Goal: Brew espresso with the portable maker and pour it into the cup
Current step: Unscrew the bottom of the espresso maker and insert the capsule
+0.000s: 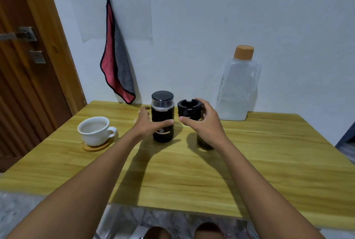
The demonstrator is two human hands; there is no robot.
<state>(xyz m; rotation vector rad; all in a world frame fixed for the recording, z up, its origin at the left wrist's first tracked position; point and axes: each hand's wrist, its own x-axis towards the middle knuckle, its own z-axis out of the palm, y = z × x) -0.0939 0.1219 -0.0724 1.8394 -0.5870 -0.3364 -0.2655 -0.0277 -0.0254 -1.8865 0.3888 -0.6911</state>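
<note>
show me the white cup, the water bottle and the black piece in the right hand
white cup (92,133), head view, outer wall
water bottle (238,88), head view, clear body
black piece (189,112), head view, front wall below the notched rim

Red-grey cloth (117,69) hangs beside a wooden door (28,77)

A black cylindrical portable espresso maker (163,113), with a glossy dark cap, a clear band and a silver ring beneath it, stands upright, the left hand (146,123) spread at its side with the thumb across its front. At its three o'clock, level with its cap, a black notched ring-shaped part (189,109) is gripped in the right hand (208,123). At the maker's eight o'clock, well apart, a white ceramic cup (94,130) sits upright on a round wooden coaster (90,147), handle toward three o'clock.
</note>
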